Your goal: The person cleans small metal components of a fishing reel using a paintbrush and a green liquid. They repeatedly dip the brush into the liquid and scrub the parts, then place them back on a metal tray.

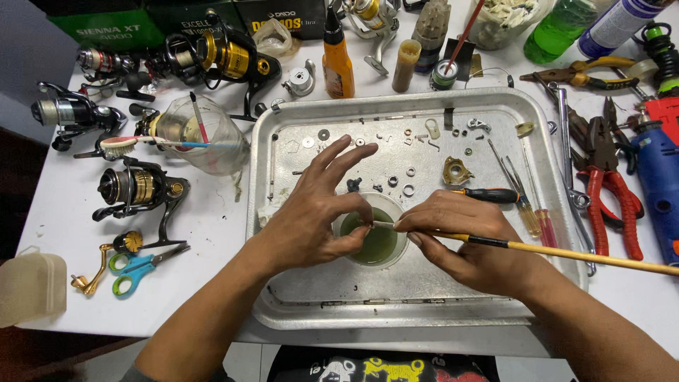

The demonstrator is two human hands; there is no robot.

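Observation:
My left hand [315, 216] pinches a tiny part between thumb and forefinger over a small clear cup of green liquid [378, 244]. The part itself is too small to make out. My right hand [460, 237] grips a long yellow-handled brush [566, 252] whose tip touches the pinched part at the cup's rim. The cup stands in a metal tray [283, 141] strewn with several small washers, rings and screws [407, 172], plus a brass-coloured reel piece [457, 171].
Screwdrivers [520, 198] lie in the tray's right side. Red pliers [612, 191] and a blue rotary tool [658, 177] sit right of the tray. Fishing reels [138, 191], a plastic jar with a toothbrush [198, 138], scissors [138, 267] and an orange bottle [337, 60] are to the left and behind.

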